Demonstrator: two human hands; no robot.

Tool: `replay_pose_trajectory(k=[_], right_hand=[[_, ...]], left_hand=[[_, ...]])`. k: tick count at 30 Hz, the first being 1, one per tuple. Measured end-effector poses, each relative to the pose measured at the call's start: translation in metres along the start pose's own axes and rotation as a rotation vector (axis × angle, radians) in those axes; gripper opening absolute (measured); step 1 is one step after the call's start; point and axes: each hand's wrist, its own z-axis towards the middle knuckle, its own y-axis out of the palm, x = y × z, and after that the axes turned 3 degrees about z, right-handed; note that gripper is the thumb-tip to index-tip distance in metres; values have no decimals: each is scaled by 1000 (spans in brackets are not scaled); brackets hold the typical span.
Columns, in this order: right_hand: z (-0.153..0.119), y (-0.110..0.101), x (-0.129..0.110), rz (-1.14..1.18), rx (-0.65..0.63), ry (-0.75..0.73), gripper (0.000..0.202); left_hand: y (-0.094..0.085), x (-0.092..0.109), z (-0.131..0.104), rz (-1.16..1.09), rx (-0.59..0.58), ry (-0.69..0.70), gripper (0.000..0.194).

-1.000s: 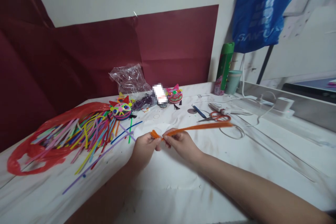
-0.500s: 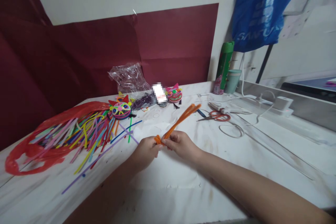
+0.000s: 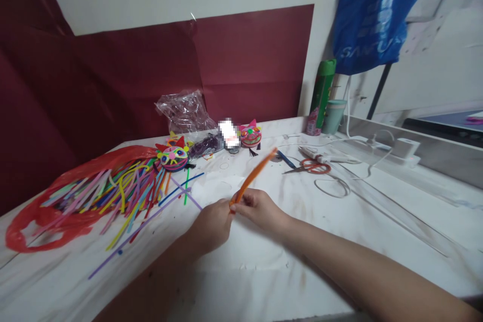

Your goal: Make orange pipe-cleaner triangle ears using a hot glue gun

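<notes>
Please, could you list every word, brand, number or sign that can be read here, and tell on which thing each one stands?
"SAN", then a letter lost in a crease, then "U": on the blue plastic bag.
Large white marks above it, same bag: too blurred to read.
Green spray can: print too small to read.
White object at the back: pixelated, unreadable.

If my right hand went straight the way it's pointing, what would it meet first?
Likely your left hand, just beyond the orange stems your right hand grips; whether the hands touch is unclear.
</notes>
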Motion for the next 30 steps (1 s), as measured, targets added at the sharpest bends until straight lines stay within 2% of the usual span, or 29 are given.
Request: replay_pose_trajectory(k=[3, 5, 9, 11, 14, 17, 19, 23, 30], right_hand=[[0, 0, 0, 8, 3, 21, 13], [1, 1, 0, 99, -19, 34, 12], [2, 0, -3, 213, -81, 59, 18], [3, -2, -4, 200, -71, 85, 20], [6, -7, -4, 248, -17, 100, 22], [9, -11, -2, 310, 39, 86, 25], [10, -11, -2, 330, 37, 81, 25], [8, -6, -2, 342, 3, 76, 24], [8, -3, 1, 436, 50, 125, 26]], left_hand=[[-3, 2, 0, -5, -47, 26, 22], [-6, 4, 0, -77, -86, 16, 20], [-8, 1, 0, -221, -159, -78, 17], [-7, -1, 1, -345, -205, -151, 15], [-8, -2, 2, -673, -251, -247, 18], [-11, 0, 6, -1011, -141, -325, 36], [-11, 2, 7, -1122, -64, -362, 41], [-5, 1, 9, -1056, -27, -372, 33], [1, 3, 8, -925, 114, -395, 26]])
